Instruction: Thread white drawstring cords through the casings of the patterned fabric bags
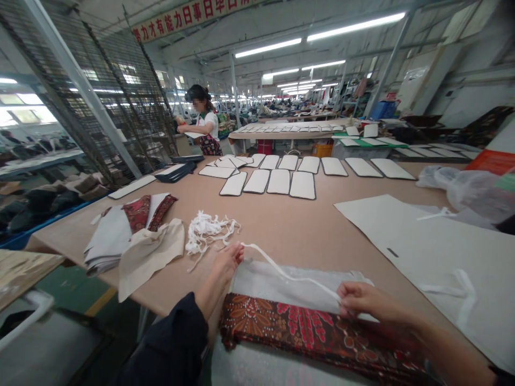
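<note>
A thin white fabric strip (277,266) stretches slackly between my hands. My left hand (228,258) pinches one end, and my right hand (358,300) is closed on the other. Below the strip lies a folded stack of dark brown patterned cloth (281,324) with red and orange flowers. Pale thin sheeting (261,279) shows behind and in front of that cloth. Close to my left hand sits a tangled heap of white strips (207,231). Left of it rest a beige cloth piece (155,249) and grey-white sheets with patterned cloth (116,230).
Several white dark-edged panels (277,181) lie across the far part of the brown table (281,225). A large pale board (434,241) and clear plastic (470,187) cover the right side. Beyond the table's far left, a person (207,126) stands holding a white panel.
</note>
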